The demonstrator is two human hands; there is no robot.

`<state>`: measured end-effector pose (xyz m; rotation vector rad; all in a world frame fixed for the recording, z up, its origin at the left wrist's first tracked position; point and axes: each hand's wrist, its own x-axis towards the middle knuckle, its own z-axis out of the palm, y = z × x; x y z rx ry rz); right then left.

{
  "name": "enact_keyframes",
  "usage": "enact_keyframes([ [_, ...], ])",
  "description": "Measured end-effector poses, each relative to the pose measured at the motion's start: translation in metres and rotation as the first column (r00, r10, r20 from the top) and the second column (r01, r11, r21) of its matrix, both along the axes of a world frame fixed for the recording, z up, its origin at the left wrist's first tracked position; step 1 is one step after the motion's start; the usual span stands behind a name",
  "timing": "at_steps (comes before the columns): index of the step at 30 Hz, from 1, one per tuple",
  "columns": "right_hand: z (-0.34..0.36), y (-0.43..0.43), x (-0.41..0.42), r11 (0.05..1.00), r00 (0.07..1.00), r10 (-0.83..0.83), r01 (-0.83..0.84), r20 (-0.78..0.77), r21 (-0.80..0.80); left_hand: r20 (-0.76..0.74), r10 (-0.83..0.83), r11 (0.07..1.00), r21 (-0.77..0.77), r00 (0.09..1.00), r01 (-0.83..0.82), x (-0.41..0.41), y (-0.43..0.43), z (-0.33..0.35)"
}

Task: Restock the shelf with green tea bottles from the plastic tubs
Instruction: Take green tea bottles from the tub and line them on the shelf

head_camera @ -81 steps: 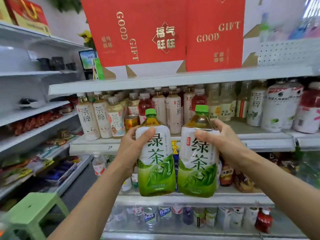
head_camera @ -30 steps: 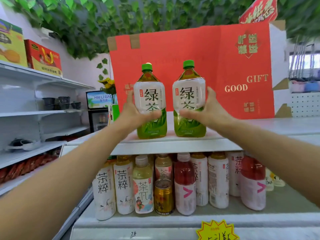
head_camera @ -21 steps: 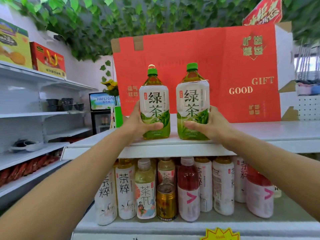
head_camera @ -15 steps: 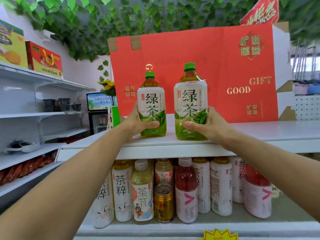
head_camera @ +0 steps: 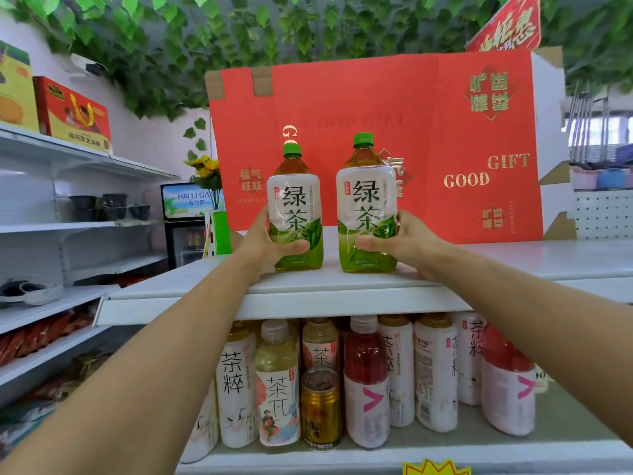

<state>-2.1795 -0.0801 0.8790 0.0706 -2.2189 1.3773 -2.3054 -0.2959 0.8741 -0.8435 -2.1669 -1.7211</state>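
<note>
Here, the left hand (head_camera: 265, 250) is curling round the lower label of the left green tea bottle (head_camera: 295, 204), thumb lying across its front and fingers wrapping its outer side. The right hand (head_camera: 409, 246) is gripping the right green tea bottle (head_camera: 367, 197) likewise. Both bottles are standing upright, near each other but apart, on the top shelf (head_camera: 342, 281), in front of a red gift box (head_camera: 445, 138).

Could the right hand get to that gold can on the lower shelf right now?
Probably, but not yet: the right hand grips a green tea bottle. Once free, the gold can stands in the front row with nothing before it.
</note>
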Motion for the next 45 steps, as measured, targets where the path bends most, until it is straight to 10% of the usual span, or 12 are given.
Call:
enact_keyframes([
  [21, 0.006, -0.006, -0.048, 0.975, 0.984, -0.099, 0.066, 0.151, 0.210, -0.152, 0.216, 0.935, -0.252, 0.965, -0.249, -0.005, -0.001, 0.002],
  [25, -0.012, -0.024, -0.003, 0.876, 0.965, -0.255, 0.256, -0.058, 0.408, -0.417, 0.365, 0.656, -0.520, 0.833, -0.548, 0.038, -0.001, -0.002],
  [35, -0.119, -0.056, 0.112, 0.693, 0.841, -0.256, 0.503, -0.476, 0.517, -0.815, 0.213, 0.766, -0.203, 0.539, -0.610, 0.153, -0.025, -0.105],
  [45, -0.273, -0.079, 0.173, 0.609, 0.929, -0.250, 0.371, -0.273, 0.701, -0.637, 0.005, 0.641, -0.589, 0.771, -0.491, 0.222, -0.070, -0.269],
])
